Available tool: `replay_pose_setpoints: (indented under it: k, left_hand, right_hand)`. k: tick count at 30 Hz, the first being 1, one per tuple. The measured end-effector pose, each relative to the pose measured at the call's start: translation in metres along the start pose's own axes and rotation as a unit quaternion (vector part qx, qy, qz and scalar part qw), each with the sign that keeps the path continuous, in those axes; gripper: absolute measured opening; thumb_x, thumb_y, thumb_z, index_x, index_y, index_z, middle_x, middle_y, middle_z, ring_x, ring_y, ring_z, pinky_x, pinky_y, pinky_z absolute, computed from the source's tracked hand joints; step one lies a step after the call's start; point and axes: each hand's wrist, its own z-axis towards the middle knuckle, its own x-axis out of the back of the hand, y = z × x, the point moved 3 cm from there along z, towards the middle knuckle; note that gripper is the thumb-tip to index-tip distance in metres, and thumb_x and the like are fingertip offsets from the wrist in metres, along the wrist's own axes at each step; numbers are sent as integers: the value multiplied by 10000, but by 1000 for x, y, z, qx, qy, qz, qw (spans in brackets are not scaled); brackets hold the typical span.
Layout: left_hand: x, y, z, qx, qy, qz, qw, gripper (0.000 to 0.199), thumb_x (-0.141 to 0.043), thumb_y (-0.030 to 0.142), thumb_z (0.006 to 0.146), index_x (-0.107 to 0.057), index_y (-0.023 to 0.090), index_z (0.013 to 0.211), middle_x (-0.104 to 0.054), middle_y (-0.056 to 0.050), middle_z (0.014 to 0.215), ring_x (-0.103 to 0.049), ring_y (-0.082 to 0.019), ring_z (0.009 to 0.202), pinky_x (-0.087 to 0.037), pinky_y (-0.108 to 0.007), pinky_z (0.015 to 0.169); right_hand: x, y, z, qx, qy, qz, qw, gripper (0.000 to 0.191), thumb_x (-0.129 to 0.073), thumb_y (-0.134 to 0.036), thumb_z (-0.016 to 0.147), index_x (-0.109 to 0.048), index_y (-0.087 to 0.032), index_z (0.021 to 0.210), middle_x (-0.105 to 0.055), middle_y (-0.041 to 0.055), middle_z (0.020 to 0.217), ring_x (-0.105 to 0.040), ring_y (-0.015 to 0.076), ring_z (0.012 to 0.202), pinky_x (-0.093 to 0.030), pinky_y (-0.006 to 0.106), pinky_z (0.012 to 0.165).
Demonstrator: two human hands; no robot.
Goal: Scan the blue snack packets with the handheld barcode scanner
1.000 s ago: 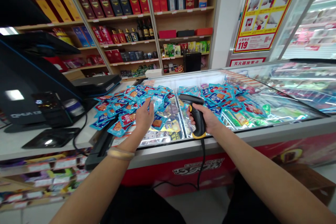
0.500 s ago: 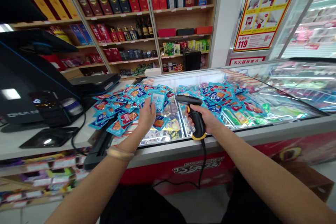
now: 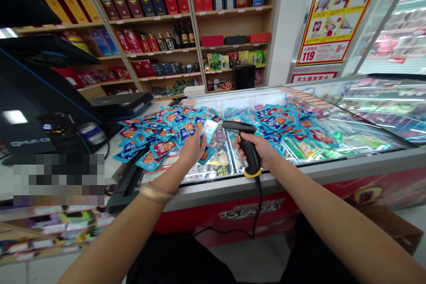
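Left hand (image 3: 193, 147) pinches a small blue-edged packet (image 3: 209, 130); right hand (image 3: 258, 151) grips a black scanner (image 3: 250, 154).
The packet's pale face shows, just beside and apart from the scanner's head; a gold bangle (image 3: 155, 193) rings the left wrist, one heap of similar packets (image 3: 163, 135) lies beyond that hand, a second heap (image 3: 282, 120) lies beyond the scanner, both on the glass-topped freezer (image 3: 206, 190).

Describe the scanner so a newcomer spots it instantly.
Find the long glass-topped freezer across the middle. Near its front edge, the right hand holds the scanner. It is black with yellow trim and a hanging cable, unlike the flat blue packets piled on either side.
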Motion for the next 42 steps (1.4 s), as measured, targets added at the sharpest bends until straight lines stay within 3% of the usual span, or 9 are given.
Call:
replay_pose_setpoints:
  k: [9, 14, 20, 24, 27, 30, 34, 38, 42]
  left_hand:
    - [6, 1, 2, -43, 24, 59, 997, 463, -389, 327, 947, -472, 131, 1359, -720, -66, 756, -691, -213, 674, -497, -275, 635]
    - [3, 28, 12, -79, 45, 58, 994, 447, -360, 305, 972, -479, 161, 1377, -729, -96, 877, -697, -216, 720, -513, -302, 710]
    - [-47, 111, 51, -169, 1, -43, 985, 440, -319, 206, 967, -487, 147, 1370, -651, -139, 1244, -645, -222, 1095, -491, -345, 948]
    - [-96, 165, 71, -160, -92, -41, 982, 471, -394, 290, 967, -418, 183, 1425, -474, -148, 1456, -450, -260, 1345, -388, -408, 1089]
    - [-128, 185, 75, -134, -172, 7, 976, 600, -502, 411, 926, -366, 159, 1453, -393, -196, 1499, -294, -326, 1429, -318, -483, 1126]
    - [-142, 189, 78, -127, -190, 16, 973, 597, -449, 417, 950, -318, 157, 1472, -365, -195, 1517, -230, -308, 1455, -288, -482, 1143]
    - [-139, 189, 83, -110, -213, 23, 971, 658, -436, 495, 937, -249, 218, 1504, -250, -183, 1573, -175, -362, 1461, -250, -557, 1137]
    - [-115, 175, 80, -83, -211, 24, 974, 846, -560, 585, 842, -172, 277, 1528, -64, -164, 1618, -39, -435, 1459, -189, -634, 1126]
    - [-68, 131, 59, -155, -132, -1, 979, 781, -599, 475, 845, -252, 227, 1499, -252, -173, 1568, -209, -351, 1455, -258, -551, 1143]
  right_hand:
    - [-4, -3, 1, -5, 14, 12, 1000, 187, -636, -308, 807, -621, -140, 728, -574, 4, 605, -504, 83, 443, -435, 174, 375]
    - [16, -26, -8, 40, 56, 66, 995, 186, -588, -302, 840, -612, -152, 733, -568, 9, 617, -486, 80, 456, -422, 168, 374]
    - [82, -79, -32, 126, 118, 101, 980, 153, -562, -298, 844, -586, -159, 784, -566, 10, 634, -483, 84, 468, -420, 170, 378]
    - [127, -103, -41, 147, 171, 133, 965, 155, -544, -315, 842, -568, -164, 813, -568, 10, 626, -485, 89, 460, -437, 181, 385]
    - [147, -106, -42, 131, 199, 164, 957, 159, -540, -319, 836, -555, -164, 801, -543, 3, 595, -469, 84, 433, -429, 179, 376]
    - [152, -104, -40, 124, 207, 180, 954, 166, -542, -324, 831, -542, -166, 780, -533, 2, 589, -470, 84, 420, -428, 179, 376]
    - [148, -104, -41, 127, 204, 191, 952, 180, -501, -316, 857, -544, -160, 777, -530, 9, 593, -471, 80, 424, -423, 166, 374]
    - [144, -106, -49, 147, 206, 197, 947, 179, -504, -323, 852, -542, -163, 780, -540, 12, 609, -470, 76, 431, -424, 159, 375]
    - [130, -103, -54, 170, 183, 183, 951, 168, -524, -320, 839, -554, -161, 796, -551, 13, 631, -481, 80, 460, -430, 157, 382]
